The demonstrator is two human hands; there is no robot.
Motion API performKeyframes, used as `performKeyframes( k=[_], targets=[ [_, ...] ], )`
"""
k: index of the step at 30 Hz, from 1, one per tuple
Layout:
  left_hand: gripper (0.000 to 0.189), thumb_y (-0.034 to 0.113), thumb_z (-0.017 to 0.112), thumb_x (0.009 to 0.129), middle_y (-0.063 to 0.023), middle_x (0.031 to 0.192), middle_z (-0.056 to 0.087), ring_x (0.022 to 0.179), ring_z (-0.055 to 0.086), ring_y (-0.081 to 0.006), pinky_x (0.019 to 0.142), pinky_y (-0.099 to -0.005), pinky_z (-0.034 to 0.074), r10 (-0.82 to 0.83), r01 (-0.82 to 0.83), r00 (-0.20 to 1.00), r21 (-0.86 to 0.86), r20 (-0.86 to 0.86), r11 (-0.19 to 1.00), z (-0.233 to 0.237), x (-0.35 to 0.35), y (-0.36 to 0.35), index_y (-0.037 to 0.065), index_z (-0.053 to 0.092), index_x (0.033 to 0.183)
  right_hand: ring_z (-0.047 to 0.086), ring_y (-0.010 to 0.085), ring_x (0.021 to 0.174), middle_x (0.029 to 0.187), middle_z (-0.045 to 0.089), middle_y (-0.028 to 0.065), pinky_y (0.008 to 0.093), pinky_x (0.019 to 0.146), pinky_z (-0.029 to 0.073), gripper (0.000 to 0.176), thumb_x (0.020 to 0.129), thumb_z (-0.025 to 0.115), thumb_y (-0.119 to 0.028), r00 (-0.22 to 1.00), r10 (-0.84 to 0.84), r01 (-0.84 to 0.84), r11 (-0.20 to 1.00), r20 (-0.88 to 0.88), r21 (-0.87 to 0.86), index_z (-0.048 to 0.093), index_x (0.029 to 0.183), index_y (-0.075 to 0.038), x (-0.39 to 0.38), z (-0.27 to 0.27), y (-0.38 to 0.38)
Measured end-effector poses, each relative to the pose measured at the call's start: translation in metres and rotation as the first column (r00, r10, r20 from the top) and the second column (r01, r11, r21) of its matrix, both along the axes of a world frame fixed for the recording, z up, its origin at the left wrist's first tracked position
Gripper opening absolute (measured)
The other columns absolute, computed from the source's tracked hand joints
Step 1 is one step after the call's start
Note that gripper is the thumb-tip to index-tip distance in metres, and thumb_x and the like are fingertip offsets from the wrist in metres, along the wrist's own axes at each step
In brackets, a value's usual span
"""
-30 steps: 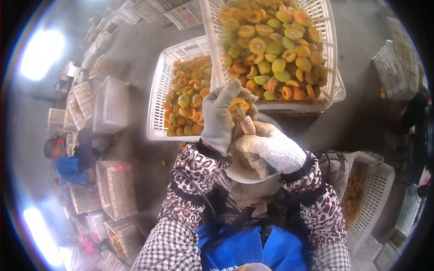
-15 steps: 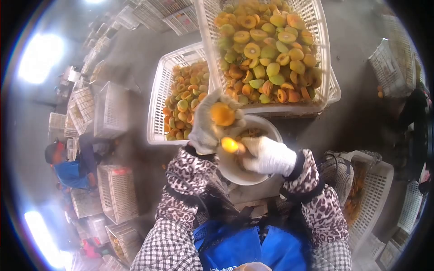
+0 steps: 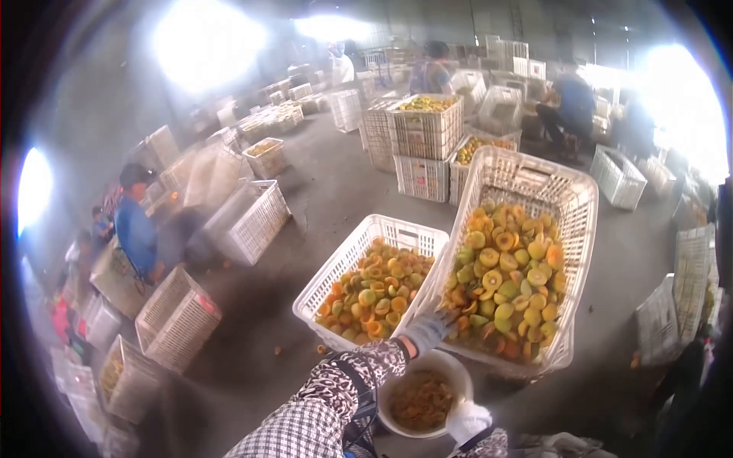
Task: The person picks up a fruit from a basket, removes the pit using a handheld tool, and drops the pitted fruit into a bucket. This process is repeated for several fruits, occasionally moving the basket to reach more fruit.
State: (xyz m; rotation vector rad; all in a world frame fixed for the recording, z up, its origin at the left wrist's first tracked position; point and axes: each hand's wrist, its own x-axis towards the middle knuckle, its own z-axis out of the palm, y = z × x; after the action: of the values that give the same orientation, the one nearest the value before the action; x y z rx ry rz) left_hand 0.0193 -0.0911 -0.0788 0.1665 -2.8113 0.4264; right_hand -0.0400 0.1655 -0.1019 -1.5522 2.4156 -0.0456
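My left hand [image 3: 426, 333], in a grey glove, reaches to the near left side of a tilted white crate [image 3: 584, 221]. Its fingertips are at the halved apricot-like fruit [image 3: 504, 282] inside, blurred and partly lost among the pieces. My right hand [image 3: 467, 422], in a white glove, is closed at the right rim of a white bucket [image 3: 388, 416]. What it grips, if anything, is hidden. Brownish-orange scraps [image 3: 420, 401] lie in the bucket. Left of the tilted crate stands a lower white crate [image 3: 324, 294] filled with orange and green fruit halves [image 3: 374, 294].
Stacked crates [image 3: 424, 137] with fruit stand beyond the tilted crate. A person in blue [image 3: 137, 221] sits at left among crates [image 3: 179, 320]; other people [image 3: 569, 99] are at the back. More crates [image 3: 657, 320] stand at right.
My view has tipped up to show more of the room. My left hand has gone from over the bucket, holding an orange fruit half, to the tilted crate. My right hand is now at the bucket's right rim.
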Motion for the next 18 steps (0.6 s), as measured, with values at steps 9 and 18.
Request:
performKeyframes(
  k=[9, 18],
  targets=[
    [0.029, 0.015, 0.052, 0.090, -0.0171, 0.111, 0.064, 0.103, 0.061, -0.0332, 0.089, -0.0429, 0.047, 0.262, -0.278, 0.960, 0.475, 0.101, 0.835, 0.006, -0.004, 0.018, 0.010, 0.062, 0.117, 0.070, 0.0323, 0.091, 0.097, 0.072, 0.0133, 0.0460, 0.071, 0.056, 0.028, 0.086, 0.056, -0.023, 0.938, 0.310, -0.346, 0.871, 0.157, 0.348, 0.067, 0.109, -0.012, -0.017, -0.072, 0.020],
    [0.032, 0.020, 0.064, 0.091, -0.0112, 0.103, 0.065, 0.084, 0.065, -0.0192, 0.074, -0.0337, 0.056, 0.542, 0.332, 0.837, 0.718, 0.074, -0.612, 0.074, 0.023, 0.025, 0.005, 0.058, 0.118, 0.063, 0.0324, 0.056, 0.067, 0.062, 0.0113, 0.0427, 0.048, 0.051, 0.025, 0.079, 0.064, -0.019, 0.933, 0.304, -0.136, 0.794, 0.193, -0.592, 0.061, 0.100, -0.006, -0.006, -0.031, -0.001]
  ],
)
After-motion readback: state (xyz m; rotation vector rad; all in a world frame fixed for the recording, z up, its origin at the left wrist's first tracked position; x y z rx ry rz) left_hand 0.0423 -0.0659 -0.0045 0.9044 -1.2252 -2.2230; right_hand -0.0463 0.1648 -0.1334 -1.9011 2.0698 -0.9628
